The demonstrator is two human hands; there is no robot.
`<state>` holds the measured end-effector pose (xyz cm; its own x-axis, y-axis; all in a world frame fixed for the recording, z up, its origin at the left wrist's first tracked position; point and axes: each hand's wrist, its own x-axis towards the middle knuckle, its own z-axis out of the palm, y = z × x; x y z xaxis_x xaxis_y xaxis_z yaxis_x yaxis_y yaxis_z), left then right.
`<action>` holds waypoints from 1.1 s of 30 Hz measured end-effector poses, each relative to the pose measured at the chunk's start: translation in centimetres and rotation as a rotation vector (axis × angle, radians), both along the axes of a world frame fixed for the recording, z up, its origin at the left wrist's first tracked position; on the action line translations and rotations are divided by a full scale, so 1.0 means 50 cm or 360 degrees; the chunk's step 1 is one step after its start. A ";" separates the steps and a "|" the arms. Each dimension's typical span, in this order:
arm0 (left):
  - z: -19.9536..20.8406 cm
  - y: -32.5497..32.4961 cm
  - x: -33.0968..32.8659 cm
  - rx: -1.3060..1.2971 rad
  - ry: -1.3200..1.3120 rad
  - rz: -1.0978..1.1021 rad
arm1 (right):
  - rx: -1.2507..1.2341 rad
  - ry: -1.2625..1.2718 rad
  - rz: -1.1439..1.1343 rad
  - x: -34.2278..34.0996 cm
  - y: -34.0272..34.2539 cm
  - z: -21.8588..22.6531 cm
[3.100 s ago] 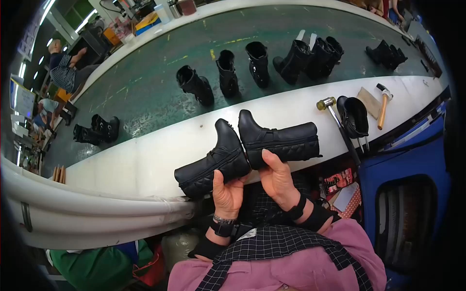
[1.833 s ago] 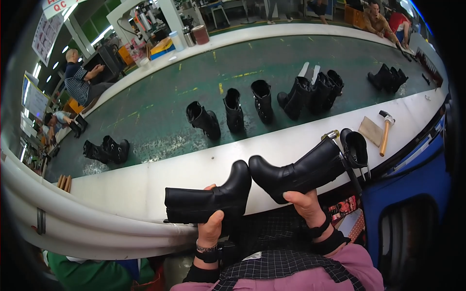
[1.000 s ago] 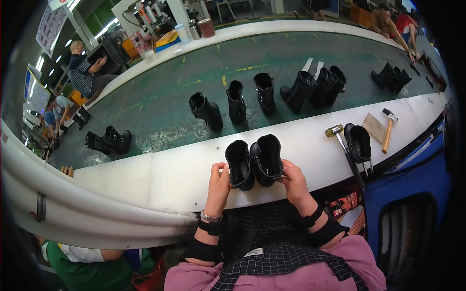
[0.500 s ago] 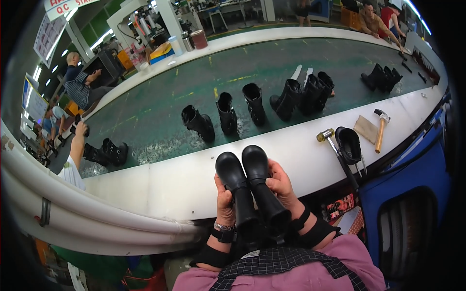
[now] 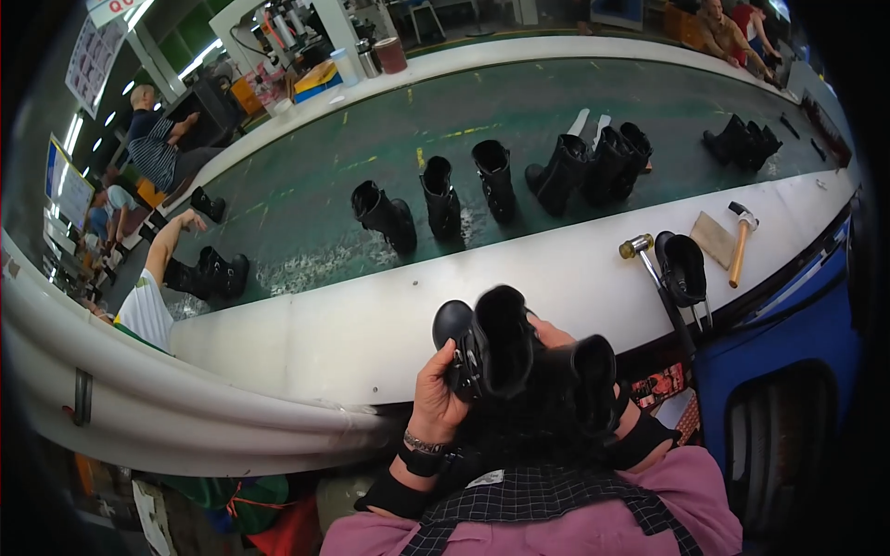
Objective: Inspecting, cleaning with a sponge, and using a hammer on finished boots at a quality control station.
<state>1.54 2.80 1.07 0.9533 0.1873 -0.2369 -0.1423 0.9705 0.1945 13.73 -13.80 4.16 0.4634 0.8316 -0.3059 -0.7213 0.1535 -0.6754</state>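
Note:
Above my lap, in front of the white ledge, I hold a pair of black boots. My left hand [image 5: 439, 397] grips the left boot [image 5: 466, 363] at its side, thumb near the buckled straps. That boot's rounded toe points away and its open shaft top shows. My right hand [image 5: 551, 333] is mostly hidden behind the right boot [image 5: 593, 385], with only some of the back of the hand and fingers showing between the two boots. The right boot's shaft opening faces up toward me; its toe is out of sight.
On the ledge [image 5: 324, 347] to the right lie a mallet [image 5: 640, 246], another black boot [image 5: 682, 269], a tan pad [image 5: 713, 241] and a wooden-handled hammer [image 5: 739, 243]. Several boots stand on the green belt [image 5: 306, 204]. A co-worker's hand [image 5: 190, 221] reaches over it at left.
I have turned the boots from soles and toes away to shaft openings upward, and spread them apart. The co-worker's hand at left has let go of a boot, now standing on the belt.

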 end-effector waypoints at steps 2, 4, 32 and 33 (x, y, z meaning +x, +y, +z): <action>-0.001 0.005 0.004 -0.0075 -0.0060 0.0180 | -0.0152 0.0088 -0.0148 0.005 -0.012 -0.003; 0.005 0.017 0.000 -0.0116 -0.0108 0.0394 | 0.0112 0.0150 -0.0323 0.018 -0.017 -0.008; 0.011 -0.044 0.010 0.0467 0.0210 0.0827 | 0.0225 0.0169 -0.0713 -0.055 0.031 0.005; 0.010 -0.044 0.011 0.0460 0.0210 0.0827 | 0.0199 0.0173 -0.0729 -0.055 0.031 0.004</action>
<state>2.06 0.62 1.58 0.6860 0.6945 -0.2172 -0.5398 0.6858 0.4881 10.97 -12.24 4.33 0.7615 0.5830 -0.2833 -0.6257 0.5470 -0.5561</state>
